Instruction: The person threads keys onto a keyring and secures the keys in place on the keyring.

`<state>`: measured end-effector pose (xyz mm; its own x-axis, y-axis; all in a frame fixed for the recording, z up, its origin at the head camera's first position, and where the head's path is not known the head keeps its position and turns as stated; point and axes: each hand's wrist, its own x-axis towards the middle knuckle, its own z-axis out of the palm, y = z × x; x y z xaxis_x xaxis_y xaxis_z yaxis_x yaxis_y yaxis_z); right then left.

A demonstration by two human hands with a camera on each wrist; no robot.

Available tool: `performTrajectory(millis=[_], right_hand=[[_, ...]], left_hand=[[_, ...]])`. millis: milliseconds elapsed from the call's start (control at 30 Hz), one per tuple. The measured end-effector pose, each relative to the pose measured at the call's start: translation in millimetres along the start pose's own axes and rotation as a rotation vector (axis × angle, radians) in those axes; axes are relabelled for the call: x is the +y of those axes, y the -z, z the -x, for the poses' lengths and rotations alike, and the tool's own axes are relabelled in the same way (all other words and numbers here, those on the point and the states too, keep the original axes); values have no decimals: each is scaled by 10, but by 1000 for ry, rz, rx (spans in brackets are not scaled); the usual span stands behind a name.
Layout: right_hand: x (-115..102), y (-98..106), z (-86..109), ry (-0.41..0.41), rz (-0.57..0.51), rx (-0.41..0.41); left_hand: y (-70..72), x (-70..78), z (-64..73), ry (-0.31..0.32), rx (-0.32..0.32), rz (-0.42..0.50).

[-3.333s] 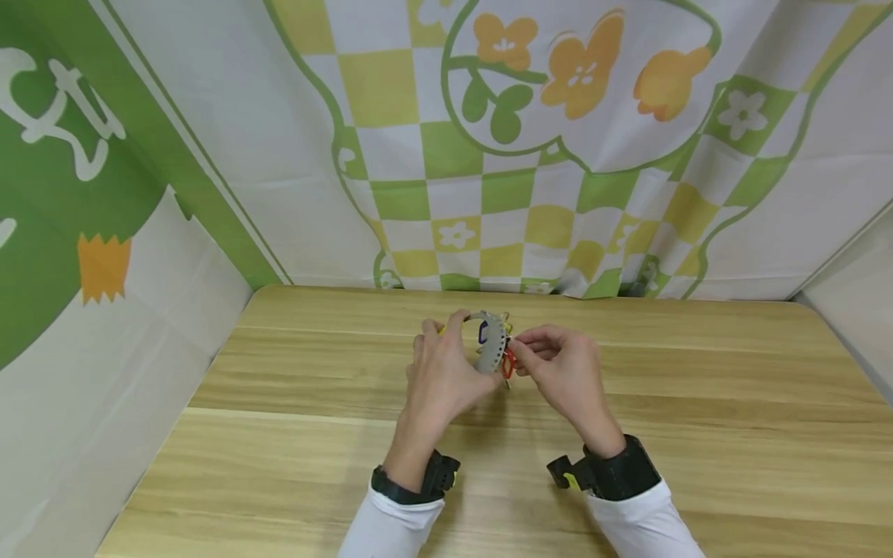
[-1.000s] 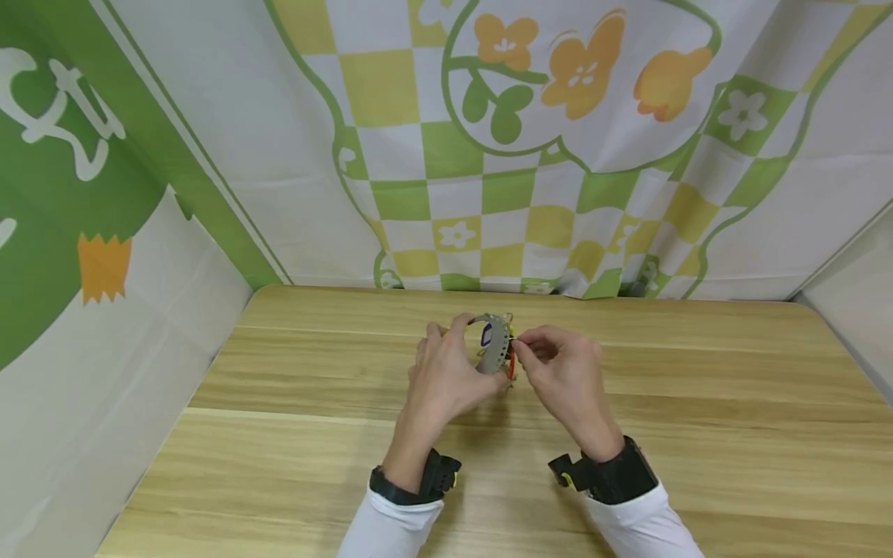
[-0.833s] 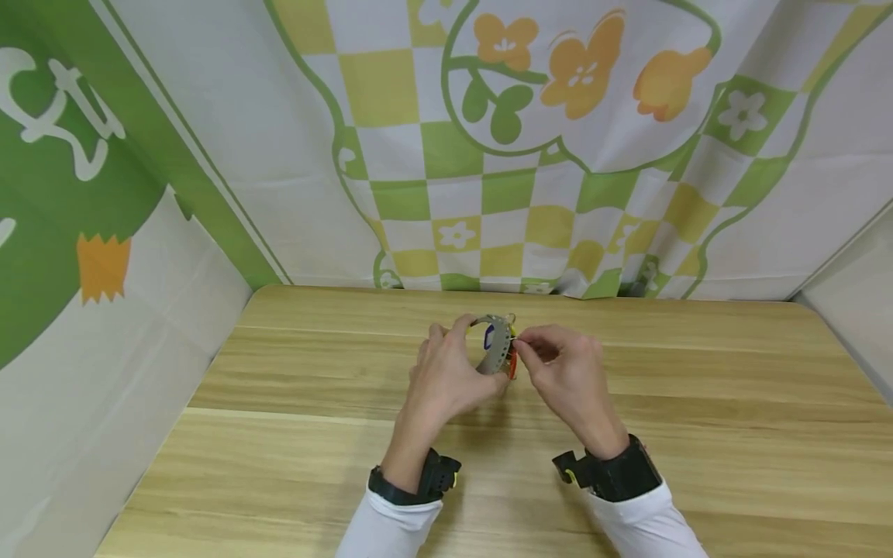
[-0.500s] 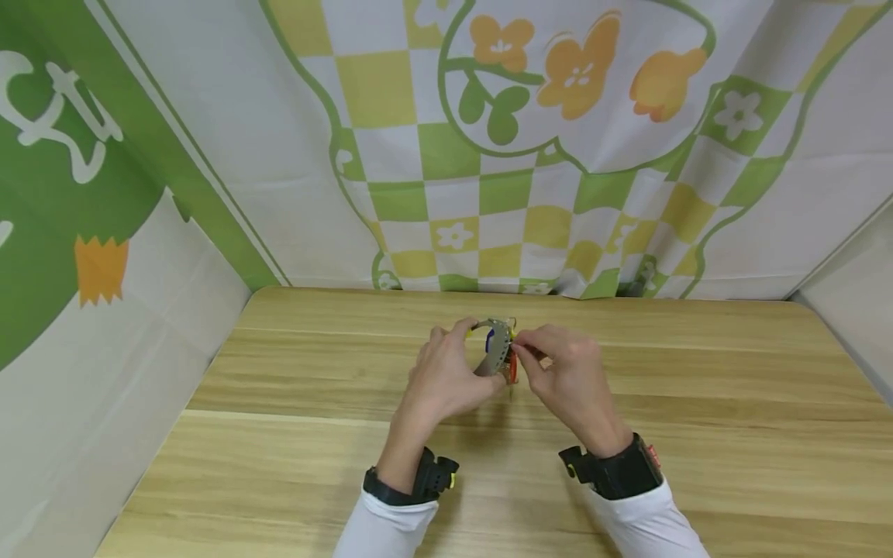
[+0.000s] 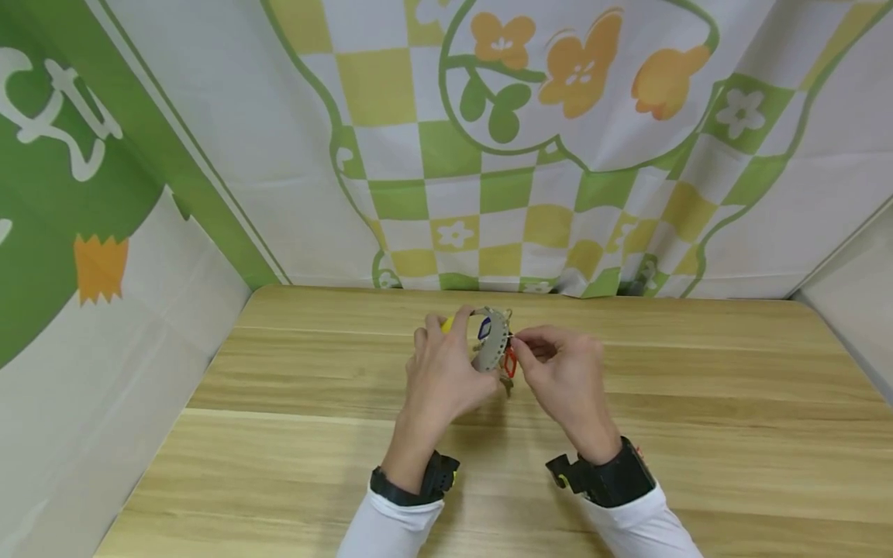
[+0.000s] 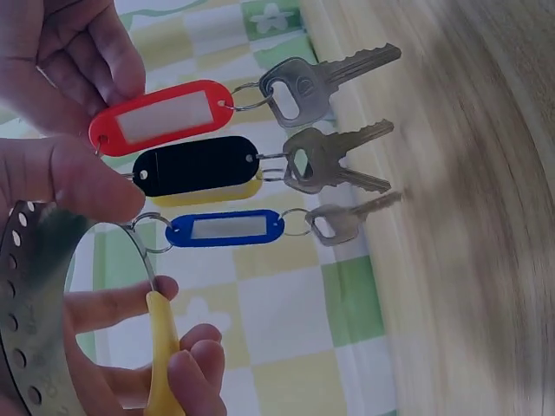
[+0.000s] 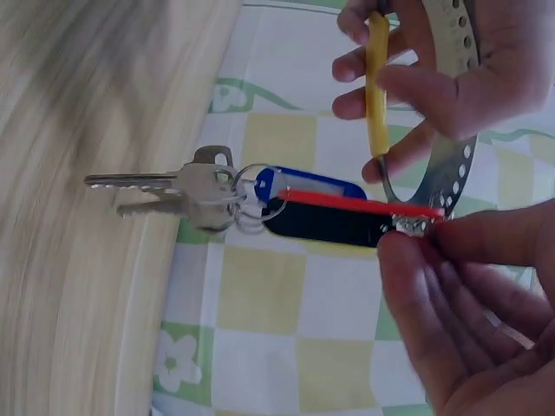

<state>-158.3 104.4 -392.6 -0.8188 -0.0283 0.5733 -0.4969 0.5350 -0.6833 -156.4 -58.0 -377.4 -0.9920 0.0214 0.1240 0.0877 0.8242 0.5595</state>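
My left hand [image 5: 443, 376] grips a large metal key hoop [image 5: 492, 341] with a perforated band and a yellow grip [image 6: 162, 355]. My right hand [image 5: 568, 380] pinches the small split ring [image 7: 412, 225] at the red key tag's upper end, right beside the band. In the left wrist view, the red tag [image 6: 165, 117], a black tag [image 6: 195, 165], a yellow tag [image 6: 208, 196] partly behind it and a blue tag [image 6: 178, 230] hang in a row. Metal keys [image 6: 338, 221] dangle from them on wire rings. Fingertips partly hide the pinched split ring.
Below the hands lies a wood-grain table [image 5: 279, 465]. A checkered floral curtain [image 5: 509, 194] hangs behind its far edge, and a green and white cloth [image 5: 125, 333] covers the left side.
Over the last half second the hoop has shifted slightly up and left, and the red tag has turned from edge-on to showing its face. Both hands keep their hold.
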Motion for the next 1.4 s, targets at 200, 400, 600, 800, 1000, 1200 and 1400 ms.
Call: performTrajectory(millis=[200, 400, 600, 800, 1000, 1200, 1400], right_hand=[[56, 14, 4, 239, 85, -8], [69, 28, -8, 361, 168, -78], [-3, 33, 5, 86, 130, -138], [-85, 29, 21, -179, 105, -112], [-46, 2, 24, 52, 243, -97], [2, 46, 24, 296, 353, -149], [-7, 81, 16, 280, 343, -177]], left_hand=[[29, -8, 2, -23, -55, -23], [48, -44, -6, -39, -86, -46], [45, -50, -11, -26, -60, -49], [24, -33, -10, -8, -35, -34], [4, -17, -6, -23, -45, -66], [-11, -12, 0, -39, -88, -75], [-1, -15, 0, -29, -88, -45]])
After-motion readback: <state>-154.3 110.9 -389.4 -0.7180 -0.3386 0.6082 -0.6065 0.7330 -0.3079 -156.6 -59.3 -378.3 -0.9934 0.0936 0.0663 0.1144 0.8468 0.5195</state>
